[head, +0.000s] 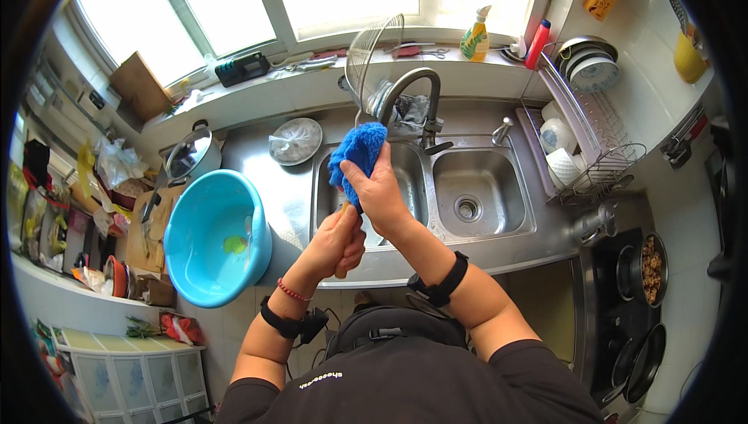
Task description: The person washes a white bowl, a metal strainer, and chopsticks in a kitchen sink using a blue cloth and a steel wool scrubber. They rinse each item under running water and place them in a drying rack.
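Note:
My left hand (336,244) grips the wooden handle of a large wire skimmer (374,56), held above the front of the left sink basin (409,167). The skimmer's round mesh head points away from me, in front of the windowsill. A fluffy blue cloth (359,149) is wrapped about its shaft just beyond the handle. Over that cloth my right hand (378,193) is closed, thumb on top. The cloth and fingers hide most of the shaft. Behind the hands, a curved faucet (418,76) rises between the basins.
A light blue plastic tub (260,237) stands left on the steel counter, near a plate with a plastic bag (295,140). The right basin (476,190) adjoins a dish rack (584,126). Pans (646,365) sit on the stove at right. A spray bottle (474,38) stands on the sill.

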`<state>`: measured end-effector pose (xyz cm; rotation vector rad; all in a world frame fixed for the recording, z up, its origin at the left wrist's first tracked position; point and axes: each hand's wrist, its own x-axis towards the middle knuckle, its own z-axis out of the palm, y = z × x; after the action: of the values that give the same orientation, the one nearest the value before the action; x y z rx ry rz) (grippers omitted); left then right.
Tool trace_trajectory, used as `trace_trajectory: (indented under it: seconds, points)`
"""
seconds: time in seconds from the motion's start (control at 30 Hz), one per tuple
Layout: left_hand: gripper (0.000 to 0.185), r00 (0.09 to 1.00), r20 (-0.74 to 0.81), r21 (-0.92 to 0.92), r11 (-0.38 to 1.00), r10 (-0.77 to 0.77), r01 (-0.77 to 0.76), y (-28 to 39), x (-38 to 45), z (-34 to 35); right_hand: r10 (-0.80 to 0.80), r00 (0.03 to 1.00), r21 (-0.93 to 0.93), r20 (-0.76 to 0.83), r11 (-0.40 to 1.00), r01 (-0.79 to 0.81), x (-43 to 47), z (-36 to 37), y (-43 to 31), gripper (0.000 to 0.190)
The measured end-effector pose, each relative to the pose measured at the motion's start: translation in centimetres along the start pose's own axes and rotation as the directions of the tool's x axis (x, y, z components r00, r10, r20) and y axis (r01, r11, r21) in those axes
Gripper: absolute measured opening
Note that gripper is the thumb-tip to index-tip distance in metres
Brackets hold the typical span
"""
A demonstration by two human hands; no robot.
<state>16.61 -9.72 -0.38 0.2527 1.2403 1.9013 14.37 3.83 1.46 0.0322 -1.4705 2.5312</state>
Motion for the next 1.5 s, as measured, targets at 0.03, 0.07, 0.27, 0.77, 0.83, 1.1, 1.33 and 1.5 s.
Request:
trace_trajectory:
  seconds: [0.03,0.07,0.27,0.77,0.83,1.1,1.33,1.5]
  points:
    - [0.05,0.999,-0.014,0.033,0.999,0.035,-0.034,0.0,0.7,0.2,-0.036,0.999,-0.043,0.02,0.998,0.037,-0.5,-0.4,-0.2,0.037]
    - [0.052,0.996,-0.026,0.053,0.995,0.09,-0.088,-0.1,1.3,0.4,0.007,0.999,-0.066,0.043,0.998,-0.004,-1.0,-1.0,-0.5,0.03]
    - [0.079,0.863,-0.188,0.378,0.846,0.469,-0.377,-0.5,5.7,2.7,-0.036,0.999,0.158,0.012,0.987,0.034,-1.0,-3.8,-3.5,0.014]
    - [0.056,0.803,-0.127,0.104,0.813,0.583,-0.574,-4.1,9.0,8.9,-0.141,0.985,-0.237,-0.097,0.965,0.115,-3.1,-12.6,-1.1,0.021]
    - [0.052,0.834,-0.202,-0.055,0.844,0.513,-0.533,-4.1,8.9,8.9,-0.144,0.989,-0.133,-0.026,0.981,0.139,-4.0,-12.3,-2.3,0.021]
    - [0.017,0.925,-0.25,-0.299,0.886,0.285,-0.354,-3.8,10.3,5.4,-0.289,0.901,-0.775,0.322,0.466,0.427,-10.3,-14.3,-7.3,0.062]
    - [0.023,0.923,-0.094,-0.369,0.848,0.374,-0.381,-4.2,9.5,10.3,-0.473,0.877,-0.776,0.085,0.521,0.356,-19.4,-17.7,-9.8,0.065]
    - [0.021,0.913,0.255,-0.567,0.814,0.317,-0.125,-5.1,9.1,15.7,-0.488,0.864,-0.878,0.124,0.352,0.325,-25.6,-15.8,-12.0,0.091]
